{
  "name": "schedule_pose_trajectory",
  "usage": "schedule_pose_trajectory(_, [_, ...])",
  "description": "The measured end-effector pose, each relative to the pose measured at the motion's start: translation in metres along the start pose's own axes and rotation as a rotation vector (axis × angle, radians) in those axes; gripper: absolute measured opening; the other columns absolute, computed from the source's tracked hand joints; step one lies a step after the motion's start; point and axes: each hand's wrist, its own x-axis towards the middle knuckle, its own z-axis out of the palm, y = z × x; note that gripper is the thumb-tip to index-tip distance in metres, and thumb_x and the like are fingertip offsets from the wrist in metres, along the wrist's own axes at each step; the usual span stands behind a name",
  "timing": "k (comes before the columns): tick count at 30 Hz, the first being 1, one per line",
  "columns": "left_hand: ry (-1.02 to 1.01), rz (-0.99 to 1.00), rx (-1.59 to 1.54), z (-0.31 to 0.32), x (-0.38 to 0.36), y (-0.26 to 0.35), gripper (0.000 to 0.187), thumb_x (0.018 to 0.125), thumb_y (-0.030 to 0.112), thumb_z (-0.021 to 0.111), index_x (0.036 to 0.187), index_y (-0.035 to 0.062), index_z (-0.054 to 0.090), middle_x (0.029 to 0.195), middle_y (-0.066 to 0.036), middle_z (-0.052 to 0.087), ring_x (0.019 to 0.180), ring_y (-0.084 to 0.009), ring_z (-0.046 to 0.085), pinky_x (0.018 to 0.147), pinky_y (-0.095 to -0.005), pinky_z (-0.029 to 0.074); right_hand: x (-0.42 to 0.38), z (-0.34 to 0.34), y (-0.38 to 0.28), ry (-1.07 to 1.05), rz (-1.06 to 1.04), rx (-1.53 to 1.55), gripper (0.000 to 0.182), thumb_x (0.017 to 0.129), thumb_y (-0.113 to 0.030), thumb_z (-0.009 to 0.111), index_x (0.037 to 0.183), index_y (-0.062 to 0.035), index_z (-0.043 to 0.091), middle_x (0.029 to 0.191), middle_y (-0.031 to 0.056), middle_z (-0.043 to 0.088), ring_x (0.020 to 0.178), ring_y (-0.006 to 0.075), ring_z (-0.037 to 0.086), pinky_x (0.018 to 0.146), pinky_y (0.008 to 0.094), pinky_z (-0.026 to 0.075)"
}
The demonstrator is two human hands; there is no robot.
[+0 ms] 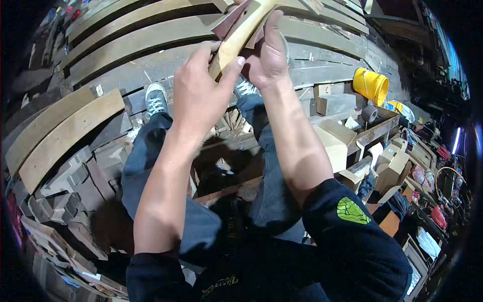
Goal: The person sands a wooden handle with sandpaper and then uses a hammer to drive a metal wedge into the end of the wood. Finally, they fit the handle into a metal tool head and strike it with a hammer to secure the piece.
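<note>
A pale, smooth length of wood [240, 36], slim like a handle, slants up and away in front of me, its far end cut off by the top edge. My left hand [201, 88] grips the near end, thumb on the right side and fingers on the left. Further along, my right hand [269, 58] curls under the wood with its thumb up on the right. A reddish-brown sheet that looks like sandpaper [229, 21] is folded around the wood within my right hand. Most of that hand's fingers are hidden behind the wood and sheet.
Long wooden slats [146, 43] lie across the floor ahead. Curved boards [70, 136] and stacked wood blocks [75, 178] are at left. A yellow bucket [371, 85] lies tipped at right, near cardboard boxes [334, 143] and clutter. My shoes [156, 99] rest below my hands.
</note>
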Motion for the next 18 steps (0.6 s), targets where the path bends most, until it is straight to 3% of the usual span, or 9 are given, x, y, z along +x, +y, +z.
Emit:
schedule_pose_trajectory(2, [-0.019,-0.063,-0.055,-0.002,0.0,0.006,0.033,0.083,0.025,0.067,0.103,-0.0002,0.062,0.084,-0.017,0.067,0.075,-0.028,0.066,0.068,-0.0354,0.05,0.002,-0.004,0.0,-0.093,-0.002,-0.006,0.059,0.086,-0.058,0.049,0.122,-0.0125,0.054,0.11,0.006,0.063,0.101,0.0221,0.062,0.087,0.0371,0.053])
schedule_pose_trajectory(4, [-0.028,-0.102,-0.12,-0.002,0.001,0.004,0.029,0.084,0.023,0.065,0.1,-0.0011,0.061,0.086,-0.02,0.067,0.078,-0.0335,0.066,0.069,-0.0387,0.05,-0.001,0.025,0.0,0.244,-0.079,-0.056,0.047,0.092,-0.047,0.051,0.118,-0.0089,0.056,0.09,0.0016,0.063,0.082,0.0158,0.063,0.075,0.0304,0.053])
schedule_pose_trajectory(5, [-0.027,-0.1,-0.121,-0.001,0.0,0.001,0.029,0.084,0.023,0.065,0.1,-0.0011,0.061,0.086,-0.02,0.067,0.078,-0.0335,0.066,0.069,-0.0387,0.05,0.002,-0.005,-0.003,0.242,-0.08,-0.057,0.047,0.092,-0.047,0.051,0.118,-0.0089,0.056,0.09,0.0016,0.063,0.082,0.0158,0.063,0.075,0.0304,0.053])
schedule_pose_trajectory(7, [-0.007,-0.029,-0.073,0.0,0.001,-0.002,0.029,0.086,0.025,0.063,0.099,-0.0007,0.062,0.086,-0.02,0.067,0.078,-0.0344,0.066,0.069,-0.039,0.05,0.01,-0.015,-0.011,-0.184,-0.063,0.059,0.058,0.091,-0.058,0.044,0.108,-0.0041,0.057,0.108,0.0116,0.06,0.108,0.0292,0.054,0.097,0.0478,0.042])
schedule_pose_trajectory(8, [-0.028,-0.024,-0.098,0.0,-0.001,-0.002,0.028,0.09,0.027,0.058,0.099,0.0,0.062,0.079,-0.015,0.066,0.067,-0.027,0.064,0.061,-0.0345,0.048,-0.002,-0.021,-0.008,0.259,-0.18,-0.22,0.055,0.084,-0.059,0.055,0.096,-0.0051,0.061,0.096,0.0097,0.062,0.098,0.0266,0.058,0.093,0.0452,0.046])
schedule_pose_trajectory(9, [-0.026,-0.024,-0.097,-0.002,0.0,-0.002,0.028,0.09,0.027,0.058,0.099,0.0,0.062,0.079,-0.015,0.066,0.067,-0.027,0.064,0.061,-0.0345,0.048,-0.003,-0.008,-0.01,0.454,-0.204,-0.206,0.057,0.087,-0.058,0.053,0.103,-0.0037,0.058,0.1,0.0118,0.061,0.098,0.0275,0.058,0.094,0.0447,0.046])
schedule_pose_trajectory(11, [-0.383,-0.462,-0.438,-0.008,0.004,-0.001,0.03,0.095,0.026,0.051,0.1,-0.0013,0.063,0.076,-0.006,0.059,0.055,-0.0091,0.049,0.051,-0.0221,0.04,0.004,-0.016,-0.017,0.302,-0.223,0.095,0.049,0.096,-0.051,0.039,0.114,-0.0066,0.051,0.107,0.0094,0.059,0.099,0.021,0.058,0.094,0.0387,0.045])
schedule_pose_trajectory(12, [-0.451,-0.559,-0.71,-0.01,0.005,0.002,0.038,0.098,0.031,0.041,0.099,-0.0017,0.061,0.068,0.0,0.051,0.051,-0.0058,0.041,0.044,-0.0199,0.031,0.006,-0.025,-0.021,0.413,-0.262,0.216,0.052,0.093,-0.052,0.043,0.115,-0.0055,0.052,0.114,0.0104,0.059,0.106,0.0239,0.057,0.099,0.0396,0.043])
schedule_pose_trajectory(18, [-0.523,-0.675,-1.064,-0.014,0.004,0.007,0.045,0.1,0.036,0.032,0.103,-0.0012,0.057,0.061,0.003,0.042,0.048,-0.0064,0.04,0.042,-0.0196,0.032,0.006,-0.034,-0.018,0.61,-0.237,0.327,0.056,0.091,-0.055,0.047,0.121,-0.0071,0.048,0.119,0.0069,0.056,0.112,0.024,0.054,0.099,0.0434,0.043])
